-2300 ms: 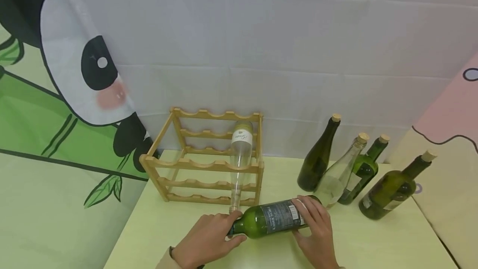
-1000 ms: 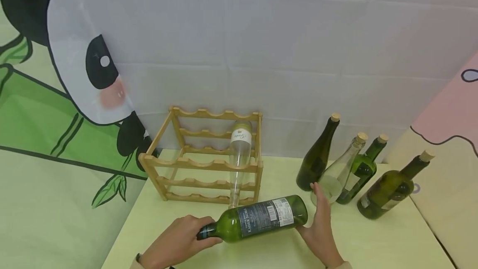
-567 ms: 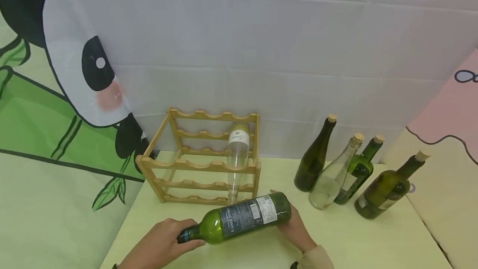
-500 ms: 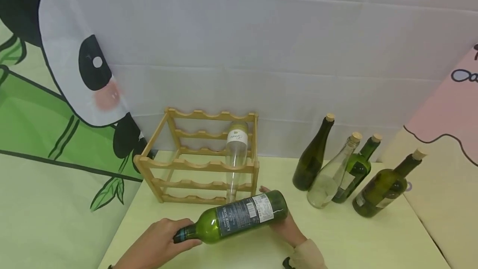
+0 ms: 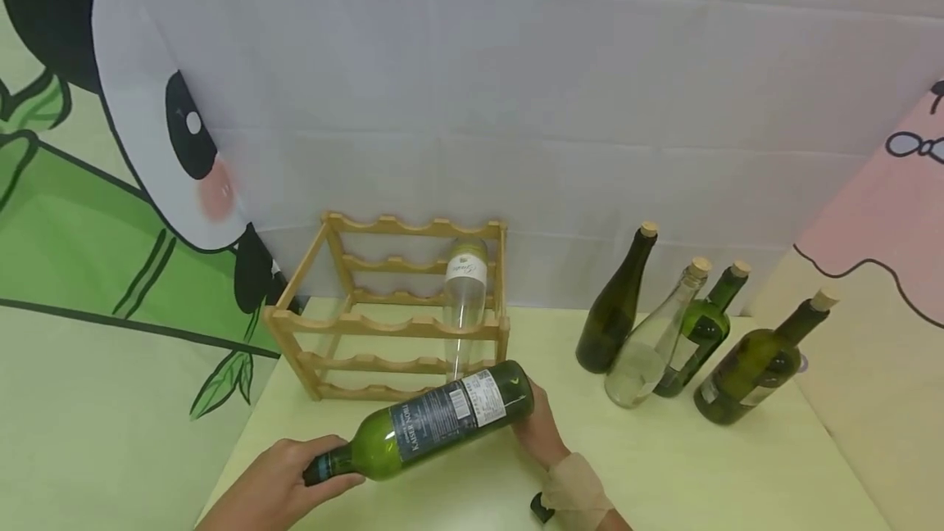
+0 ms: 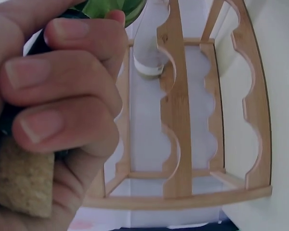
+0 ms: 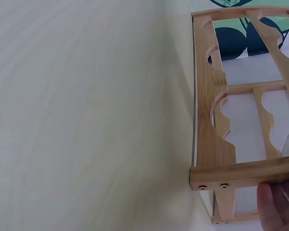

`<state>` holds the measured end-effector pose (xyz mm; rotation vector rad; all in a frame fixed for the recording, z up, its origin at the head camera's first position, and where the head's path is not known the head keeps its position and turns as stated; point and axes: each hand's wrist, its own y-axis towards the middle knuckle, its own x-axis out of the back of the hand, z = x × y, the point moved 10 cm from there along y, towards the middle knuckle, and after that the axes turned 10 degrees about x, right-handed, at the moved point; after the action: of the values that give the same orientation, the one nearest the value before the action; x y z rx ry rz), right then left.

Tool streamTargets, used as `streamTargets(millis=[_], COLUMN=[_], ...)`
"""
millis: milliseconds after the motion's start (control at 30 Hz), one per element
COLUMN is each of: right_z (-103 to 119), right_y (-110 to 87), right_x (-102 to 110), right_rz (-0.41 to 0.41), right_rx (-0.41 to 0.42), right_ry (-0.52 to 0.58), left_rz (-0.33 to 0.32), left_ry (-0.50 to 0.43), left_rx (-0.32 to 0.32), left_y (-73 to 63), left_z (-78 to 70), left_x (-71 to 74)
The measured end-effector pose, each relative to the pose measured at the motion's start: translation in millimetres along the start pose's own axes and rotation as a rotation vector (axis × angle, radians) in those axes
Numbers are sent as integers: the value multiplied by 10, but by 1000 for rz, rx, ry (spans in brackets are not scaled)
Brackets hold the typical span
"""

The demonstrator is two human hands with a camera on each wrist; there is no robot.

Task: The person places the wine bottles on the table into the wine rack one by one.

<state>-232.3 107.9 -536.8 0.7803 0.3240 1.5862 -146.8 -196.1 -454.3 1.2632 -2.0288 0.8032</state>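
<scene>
Item under inspection: one green bottle [image 5: 428, 426], held clear of the counter [image 5: 678, 474] in front of the wooden rack [image 5: 391, 324]. It lies tilted, neck [image 5: 338, 462] toward the person's left, base [image 5: 516, 389] raised on the right. The base overlaps the rack's lower front corner in the head view; whether they touch cannot be determined.

Hands: the left hand [image 5: 276, 480] is clamped on the neck, fingers curled round it, with the cork [image 6: 24, 180] showing at the palm in the left wrist view. The right hand [image 5: 541, 433] is at the base end, mostly behind the glass — its grip there cannot be told. The hands are apart, one at each end.

Handling assessment: the body appears to be rigid glass, likely heavier toward the base; contents, if any, cannot be confirmed. The bare surface looks smooth and probably slippery, while the label [image 5: 438, 416] should offer better friction. A knock against the rack, or against the clear bottle [image 5: 466, 293] lying in it, could chip either item. Recommended hold: fingers round the neck, below the cork, plus a palm under the base — the neck alone would leave the heavy end unsupported.
</scene>
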Motion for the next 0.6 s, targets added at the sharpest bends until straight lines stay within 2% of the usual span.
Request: streamTargets(millis=[67,100,200,333,433,500,600], right_z=[12,-7,-96,-137,-121,-98,-60], right_y=[39,41,31,23,28,35,52], right_x=[-6,-13,-26,-52,-52,-49,-55], right_rz=[12,19,24,34,31,27,26], right_rx=[-67,-105,-155,-146,-132,-122,-107], right_ry=[-108,-127,-136,-127,-123,-120,-106], left_rz=[0,1,4,-1,-11,-20,-51], left_ry=[-3,-2,-5,2,-8,-14,-15], left_rx=[28,41,81,157,188,188,152], left_y=[-22,-31,-47,-101,-147,-175,-230], left_z=[47,67,122,234,297,318,316], left_x=[48,71,132,185,206,218,247])
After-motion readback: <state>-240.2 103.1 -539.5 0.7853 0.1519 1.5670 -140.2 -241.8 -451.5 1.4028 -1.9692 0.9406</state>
